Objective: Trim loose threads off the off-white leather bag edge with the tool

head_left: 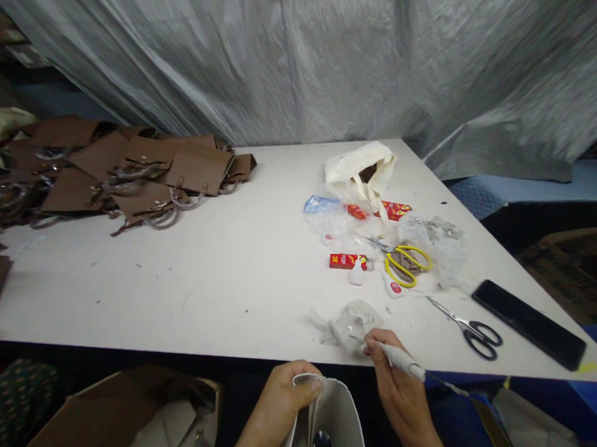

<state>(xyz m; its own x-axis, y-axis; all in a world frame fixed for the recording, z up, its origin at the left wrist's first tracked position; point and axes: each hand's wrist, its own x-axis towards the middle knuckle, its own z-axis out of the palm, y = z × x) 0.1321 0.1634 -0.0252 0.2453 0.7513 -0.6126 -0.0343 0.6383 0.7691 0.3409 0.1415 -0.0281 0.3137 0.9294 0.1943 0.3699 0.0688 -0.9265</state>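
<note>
Pinched between the thumb and fingers of my left hand (289, 396) is the upper edge of a pale grey handbag (341, 412), its mouth facing up and a dark round thing inside. My right hand (402, 392) grips a slim tool with a white wrapped handle (404, 361); its exact kind is unclear. The tool's thin tip points left, at a crumpled clear plastic bag (356, 320) by the table's front edge. Whether the tip touches the plastic, I cannot tell. Black-handled scissors (473, 329) lie to the right of that plastic.
Brown handbags (196, 168) are piled at left on the white table (215, 292). Yellow-handled scissors (401, 262), a red box (346, 261), small white bottles (356, 273) and a cream cloth bag (359, 166) lie right of centre. A black phone (528, 322) rests near the right edge.
</note>
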